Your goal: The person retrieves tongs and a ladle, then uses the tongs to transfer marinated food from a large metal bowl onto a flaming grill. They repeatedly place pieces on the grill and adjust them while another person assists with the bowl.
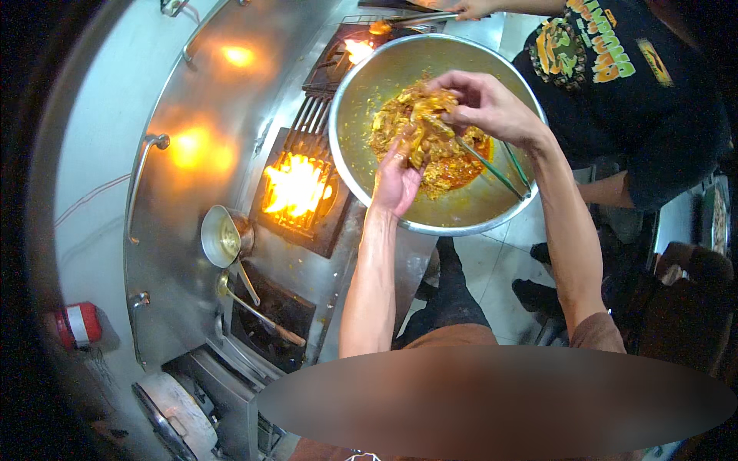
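Inside a large steel mixing bowl (pixel 478 214) lies a heap of marinated food (pixel 392 124), coated in yellow-orange paste with red oil along one side. My left hand (pixel 400 178), palm up, holds a clump of coated food (pixel 429 135), perhaps meat, above the heap. From the other side, my right hand (pixel 484 104) curls its fingers on the same clump; its fingertips are partly hidden by blur and paste. Metal tongs with green grips (pixel 490 167) rest in the bowl below my right hand, their front ends hidden.
Left of the bowl, a grill burner (pixel 297 187) burns with high flames. Another flame (pixel 358 50) rises behind the bowl, where a co-worker's hand (pixel 475 8) holds tongs (pixel 424 20). A saucepan (pixel 228 236) and a ladle (pixel 265 314) sit on the steel counter. The co-worker (pixel 622 104) stands close on the right.
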`<state>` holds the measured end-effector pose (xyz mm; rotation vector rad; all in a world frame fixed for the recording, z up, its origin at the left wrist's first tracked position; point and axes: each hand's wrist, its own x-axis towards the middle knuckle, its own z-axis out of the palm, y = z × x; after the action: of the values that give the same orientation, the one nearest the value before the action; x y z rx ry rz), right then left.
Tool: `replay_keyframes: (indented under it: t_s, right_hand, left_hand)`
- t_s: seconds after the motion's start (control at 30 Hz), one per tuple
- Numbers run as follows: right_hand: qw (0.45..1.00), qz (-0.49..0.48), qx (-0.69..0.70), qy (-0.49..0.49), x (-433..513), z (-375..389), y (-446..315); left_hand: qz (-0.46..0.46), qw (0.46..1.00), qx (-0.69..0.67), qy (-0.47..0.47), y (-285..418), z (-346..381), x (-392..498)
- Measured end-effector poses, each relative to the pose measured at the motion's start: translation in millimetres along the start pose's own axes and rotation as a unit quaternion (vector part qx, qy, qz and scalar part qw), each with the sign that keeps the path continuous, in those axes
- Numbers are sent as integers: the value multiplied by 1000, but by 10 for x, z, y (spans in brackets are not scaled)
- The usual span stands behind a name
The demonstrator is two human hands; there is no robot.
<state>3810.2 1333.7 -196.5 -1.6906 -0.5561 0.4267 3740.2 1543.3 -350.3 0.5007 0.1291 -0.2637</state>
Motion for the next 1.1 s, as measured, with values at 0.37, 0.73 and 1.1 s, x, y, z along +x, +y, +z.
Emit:
replay_keyframes:
  t_s: [0.37,0.73,1.1]
  right_hand:
    - [972,194,106,79,-763,2834,1305]
    - [966,170,2,194,1602,3952,2044]
    - [992,114,-58,13,-527,2849,1156]
  left_hand:
    - [94,711,647,260,368,-1148,-2242]
    - [195,535,729,380,1893,-2651,-1064]
    - [139,600,740,268,589,-165,-1725]
